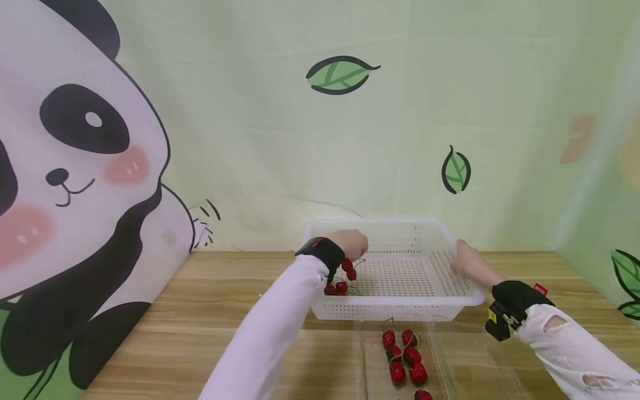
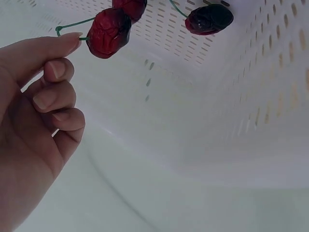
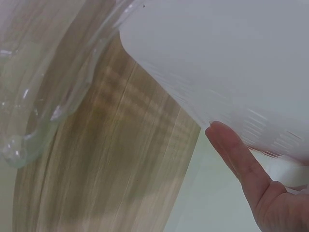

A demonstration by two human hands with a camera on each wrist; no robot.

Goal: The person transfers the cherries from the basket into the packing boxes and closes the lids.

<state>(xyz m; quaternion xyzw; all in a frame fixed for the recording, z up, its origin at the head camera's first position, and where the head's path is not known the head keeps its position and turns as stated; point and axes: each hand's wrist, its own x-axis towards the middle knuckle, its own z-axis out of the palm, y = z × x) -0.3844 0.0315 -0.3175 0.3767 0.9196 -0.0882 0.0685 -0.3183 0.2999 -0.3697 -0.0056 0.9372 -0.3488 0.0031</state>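
Note:
My left hand [image 1: 349, 243] is over the left part of a white perforated plastic basket [image 1: 395, 300]. In the left wrist view, its thumb and forefinger pinch a green stem [image 2: 72, 24] with dark red cherries [image 2: 108, 35] hanging from it. More cherries [image 1: 336, 288] lie at the basket's near left corner, and one dark cherry [image 2: 210, 19] shows beside the held ones. My right hand [image 1: 472, 264] holds the basket's right side. In the right wrist view, a digit lies along the outer wall [image 3: 231, 82], while the other fingers are mostly hidden.
In front of the basket, a clear plastic container [image 1: 372, 366] holds several red cherries [image 1: 411, 355], with its transparent lid [image 1: 480, 361] to the right. Everything stands on a wood-grain table [image 1: 210, 322]. A green printed backdrop [image 1: 240, 139] rises behind the basket.

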